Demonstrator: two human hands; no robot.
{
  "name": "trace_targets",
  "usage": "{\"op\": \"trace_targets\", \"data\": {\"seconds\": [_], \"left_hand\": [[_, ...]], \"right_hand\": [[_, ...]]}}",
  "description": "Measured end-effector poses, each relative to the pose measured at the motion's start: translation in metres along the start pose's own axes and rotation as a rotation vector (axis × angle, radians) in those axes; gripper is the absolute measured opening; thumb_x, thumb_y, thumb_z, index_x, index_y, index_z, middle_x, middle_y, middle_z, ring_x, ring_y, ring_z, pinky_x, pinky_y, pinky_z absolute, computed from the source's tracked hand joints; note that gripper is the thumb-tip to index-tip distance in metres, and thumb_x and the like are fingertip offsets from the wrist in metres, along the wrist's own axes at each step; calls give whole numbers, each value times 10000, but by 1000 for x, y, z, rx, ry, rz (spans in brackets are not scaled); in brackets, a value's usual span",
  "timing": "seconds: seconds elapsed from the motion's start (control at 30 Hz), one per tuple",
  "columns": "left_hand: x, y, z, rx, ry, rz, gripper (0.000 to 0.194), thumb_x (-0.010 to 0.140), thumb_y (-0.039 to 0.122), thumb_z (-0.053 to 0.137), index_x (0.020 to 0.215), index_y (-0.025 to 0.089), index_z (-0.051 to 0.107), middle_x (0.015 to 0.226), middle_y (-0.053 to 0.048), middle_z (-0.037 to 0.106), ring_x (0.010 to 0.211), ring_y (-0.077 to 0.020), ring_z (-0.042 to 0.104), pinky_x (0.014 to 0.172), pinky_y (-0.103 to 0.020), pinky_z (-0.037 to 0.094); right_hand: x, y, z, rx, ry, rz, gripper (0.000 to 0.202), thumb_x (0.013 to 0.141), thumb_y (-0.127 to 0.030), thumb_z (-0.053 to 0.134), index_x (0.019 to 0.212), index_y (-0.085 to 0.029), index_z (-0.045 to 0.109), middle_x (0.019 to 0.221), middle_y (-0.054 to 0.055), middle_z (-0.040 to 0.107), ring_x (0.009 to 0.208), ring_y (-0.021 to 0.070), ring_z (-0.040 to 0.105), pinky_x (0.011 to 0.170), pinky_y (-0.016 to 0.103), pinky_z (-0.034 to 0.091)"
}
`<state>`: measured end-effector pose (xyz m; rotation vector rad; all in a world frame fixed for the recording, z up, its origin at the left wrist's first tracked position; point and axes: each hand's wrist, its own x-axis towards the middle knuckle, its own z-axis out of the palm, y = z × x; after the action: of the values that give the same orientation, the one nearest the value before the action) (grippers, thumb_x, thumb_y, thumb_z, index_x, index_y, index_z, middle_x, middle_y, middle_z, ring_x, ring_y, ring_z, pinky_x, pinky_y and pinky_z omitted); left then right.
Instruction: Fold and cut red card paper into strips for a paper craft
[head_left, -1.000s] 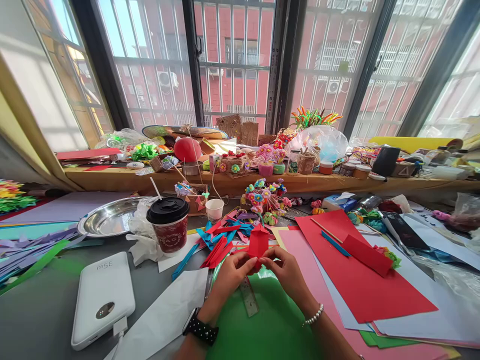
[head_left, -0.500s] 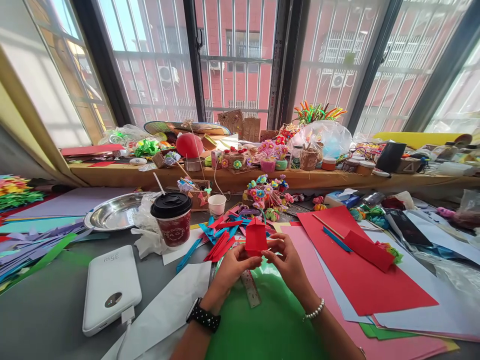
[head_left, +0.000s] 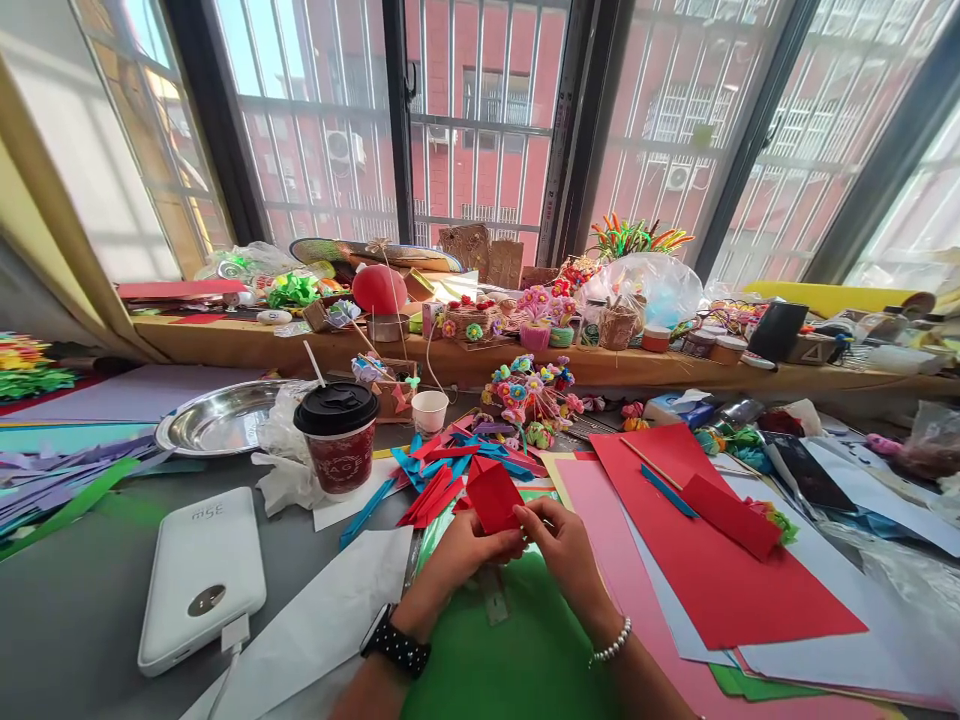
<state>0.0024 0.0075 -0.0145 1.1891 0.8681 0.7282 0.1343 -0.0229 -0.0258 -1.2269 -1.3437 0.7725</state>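
Observation:
A folded piece of red paper [head_left: 493, 497] is held up tilted between my two hands, in the middle of the head view. My left hand [head_left: 469, 550] grips its lower edge, with the thumb laid across. At its lower right corner, my right hand [head_left: 559, 540] pinches the paper between thumb and fingers. Just below the hands, part of a ruler [head_left: 496, 600] shows on a green surface [head_left: 510, 665]. Folded red paper strips [head_left: 431, 500] and blue strips [head_left: 409, 463] lie beyond my left hand.
To the left stand a lidded coffee cup [head_left: 337, 450], a metal bowl [head_left: 172, 432] and a white power bank [head_left: 206, 575] with its cable. Red sheets [head_left: 757, 590] and pink sheets [head_left: 600, 520] lie on the right. A bunch of craft flowers [head_left: 529, 390] stands behind.
The red paper has tipped over to the left and shifted slightly left with both hands. My right hand's fingers have closed in at its corner. The view has shifted slightly.

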Motion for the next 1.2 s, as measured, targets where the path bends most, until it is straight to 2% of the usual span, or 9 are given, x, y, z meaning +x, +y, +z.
{"op": "trace_targets", "data": {"seconds": [0.17, 0.27, 0.47, 0.7, 0.8, 1.07, 1.2], "left_hand": [[-1, 4, -3, 94, 98, 22, 329, 530, 339, 689, 765, 119, 624, 685, -51, 655, 644, -170, 607, 581, -239, 440], [-1, 6, -5, 74, 135, 43, 328, 545, 335, 682, 785, 119, 628, 711, -62, 666, 667, -173, 609, 586, -232, 446], [-1, 7, -4, 5, 149, -20, 390, 476, 320, 723, 786, 101, 635, 716, -80, 673, 691, -205, 619, 592, -253, 470], [-7, 13, -6, -1, 107, -61, 390, 508, 327, 708, 816, 101, 628, 706, -78, 675, 664, -191, 624, 597, -250, 475], [-6, 11, -7, 1, 96, -77, 394, 515, 326, 706, 824, 101, 608, 702, -75, 672, 634, -187, 627, 586, -254, 482], [-8, 9, 2, -32, 109, 22, 390, 481, 294, 722, 804, 130, 578, 648, -28, 647, 571, -157, 611, 528, -234, 471], [-8, 12, 2, -44, 114, -10, 388, 482, 303, 723, 797, 126, 582, 663, -34, 650, 585, -164, 613, 564, -257, 478]], "right_hand": [[0, -3, -3, -47, -4, -10, 283, 732, -418, 494, 632, -158, 544, 615, 29, 554, 571, 144, 506, 506, 239, 412], [0, -5, -4, -69, -14, -10, 294, 731, -425, 491, 623, -157, 541, 609, 32, 556, 566, 144, 506, 498, 236, 405], [1, -5, -4, -83, -14, -7, 309, 706, -451, 512, 603, -161, 533, 582, 15, 530, 537, 132, 482, 477, 228, 393], [2, -8, -8, 39, -83, 56, 275, 702, -413, 538, 618, -153, 566, 571, 3, 526, 550, 123, 479, 516, 224, 390], [2, -7, -7, 73, -76, 73, 274, 707, -411, 530, 622, -152, 559, 568, 0, 516, 545, 120, 475, 514, 223, 395], [0, -5, -3, -168, 36, -82, 232, 726, -362, 507, 600, -167, 509, 595, 8, 527, 553, 127, 485, 502, 229, 408], [0, -7, -4, -191, 19, -99, 242, 745, -373, 485, 622, -168, 519, 624, 20, 544, 574, 134, 499, 514, 232, 414]]}}
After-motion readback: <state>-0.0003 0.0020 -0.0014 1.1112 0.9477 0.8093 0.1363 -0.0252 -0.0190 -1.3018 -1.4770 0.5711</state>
